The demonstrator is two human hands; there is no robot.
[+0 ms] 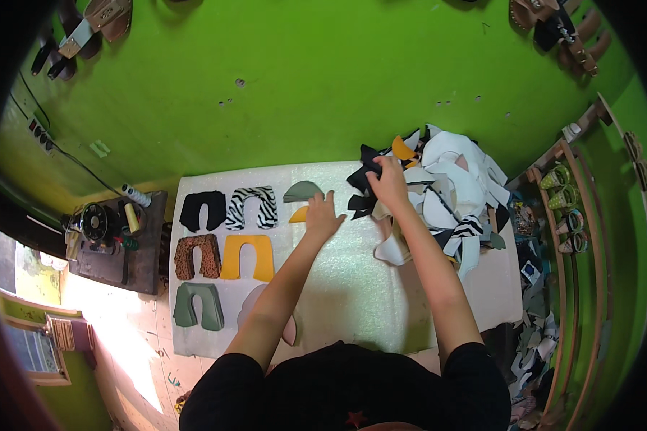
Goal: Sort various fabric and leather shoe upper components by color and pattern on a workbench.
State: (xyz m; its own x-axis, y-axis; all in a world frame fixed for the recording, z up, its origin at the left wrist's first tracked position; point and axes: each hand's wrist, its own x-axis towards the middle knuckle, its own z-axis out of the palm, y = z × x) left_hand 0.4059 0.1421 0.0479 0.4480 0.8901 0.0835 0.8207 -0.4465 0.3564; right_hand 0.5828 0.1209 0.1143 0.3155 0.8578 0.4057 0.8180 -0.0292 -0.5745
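Note:
My left hand [325,218] lies flat with its fingers spread, beside a yellow half-round piece [298,215] and just below a grey-green half-round piece [302,191]. My right hand [390,184] is at the left edge of a heap of cut scraps [449,169], its fingers closed on a black piece [369,158]. Left of my hands are U-shaped pieces: black [192,217], zebra-striped [251,196], brown spotted [187,262], yellow [248,248] and grey-green [186,309]. My left forearm partly covers a pale piece [249,302] and a pinkish one [290,331].
The pieces lie on a white-covered table [352,287] against a green wall [323,79]. A sewing machine [97,224] with thread spools stands at the left. On the right are a wooden rack [564,287] with sandals [556,177] and scraps on the floor [535,359].

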